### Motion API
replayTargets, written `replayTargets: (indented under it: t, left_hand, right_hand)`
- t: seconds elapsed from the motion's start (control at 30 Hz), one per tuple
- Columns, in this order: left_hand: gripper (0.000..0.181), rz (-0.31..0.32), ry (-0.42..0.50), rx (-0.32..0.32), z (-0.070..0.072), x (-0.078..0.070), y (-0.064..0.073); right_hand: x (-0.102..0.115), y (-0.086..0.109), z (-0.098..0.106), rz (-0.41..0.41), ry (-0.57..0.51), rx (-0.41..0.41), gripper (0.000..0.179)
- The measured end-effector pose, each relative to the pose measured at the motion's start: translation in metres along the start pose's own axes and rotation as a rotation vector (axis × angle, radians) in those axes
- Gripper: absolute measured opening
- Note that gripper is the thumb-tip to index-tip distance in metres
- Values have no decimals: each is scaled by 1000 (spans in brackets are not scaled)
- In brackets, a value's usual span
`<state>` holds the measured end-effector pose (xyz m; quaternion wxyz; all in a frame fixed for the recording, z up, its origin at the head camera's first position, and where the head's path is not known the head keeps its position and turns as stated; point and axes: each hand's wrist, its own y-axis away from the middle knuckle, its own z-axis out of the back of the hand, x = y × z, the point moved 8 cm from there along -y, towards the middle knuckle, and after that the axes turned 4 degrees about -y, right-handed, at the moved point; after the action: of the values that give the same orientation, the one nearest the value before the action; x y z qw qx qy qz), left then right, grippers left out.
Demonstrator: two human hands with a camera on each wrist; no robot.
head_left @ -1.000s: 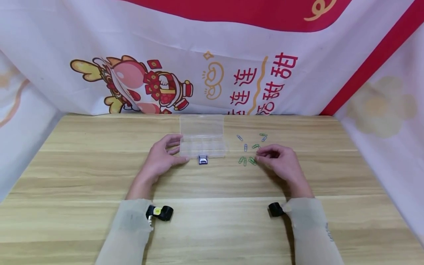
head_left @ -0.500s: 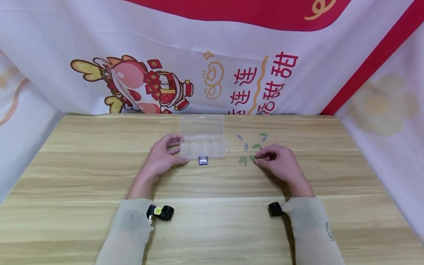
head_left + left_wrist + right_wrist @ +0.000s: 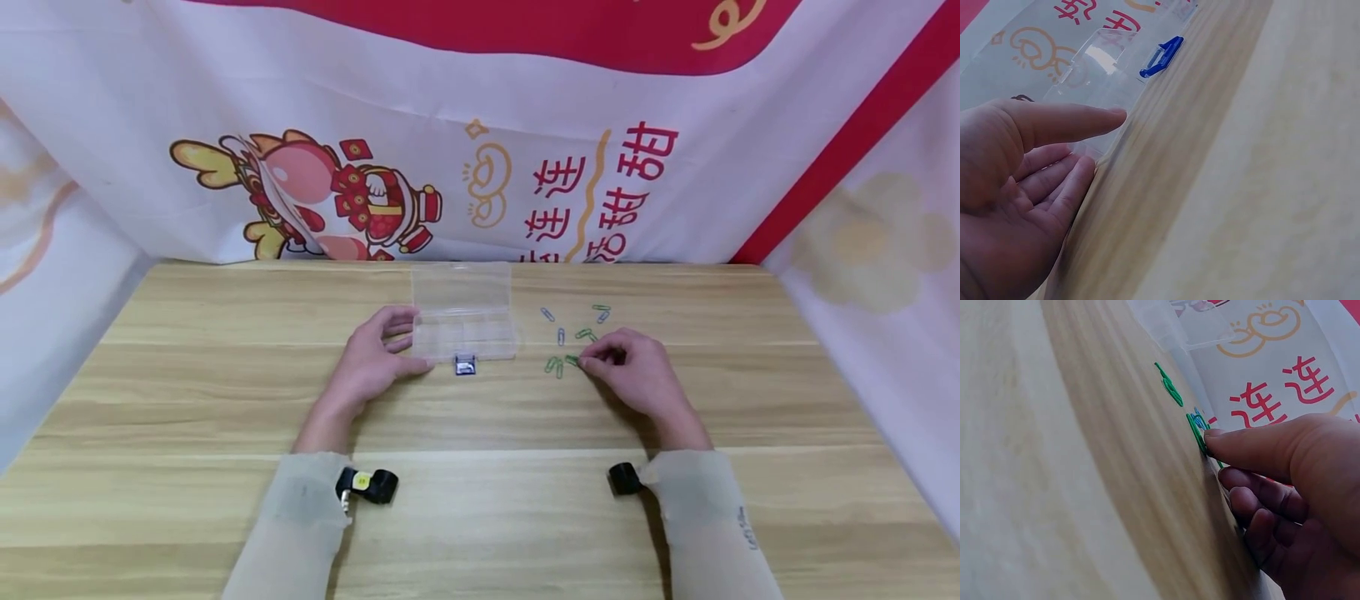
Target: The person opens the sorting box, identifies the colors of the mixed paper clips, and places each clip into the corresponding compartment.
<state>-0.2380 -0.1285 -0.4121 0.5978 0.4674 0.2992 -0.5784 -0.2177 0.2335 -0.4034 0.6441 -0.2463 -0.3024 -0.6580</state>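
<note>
A clear plastic compartment box point(image 3: 495, 357) lies with its lid point(image 3: 461, 287) raised at the back. Its blue latch point(image 3: 465, 365) hangs at the front, also visible in the left wrist view. My left hand point(image 3: 375, 354) rests around the box's left end, thumb extended at the front corner and relaxed fingers along the side. To the right of the box, my right hand point(image 3: 633, 367) pinches a green paper clip point(image 3: 1195, 432) between thumb and forefinger, low over the table. Part of that clip is hidden by the thumb point(image 3: 1254, 447).
Several green and blue paper clips are scattered right of the box, including a blue paper clip point(image 3: 561, 337) and a green paper clip point(image 3: 601, 307). A printed white cloth point(image 3: 337, 83) hangs behind the wooden table point(image 3: 510, 517).
My right fingertips have moved slightly left onto the green paper clip and now pinch it. My left hand stays at the box. The head view has shifted a little.
</note>
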Motion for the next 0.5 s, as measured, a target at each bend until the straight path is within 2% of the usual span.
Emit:
replayTargets:
  t: [0.5]
  left_hand:
    - [81, -4, -8, -5, 1, 3, -1]
  right_hand:
    - [1, 0, 3, -30, -79, -21, 15]
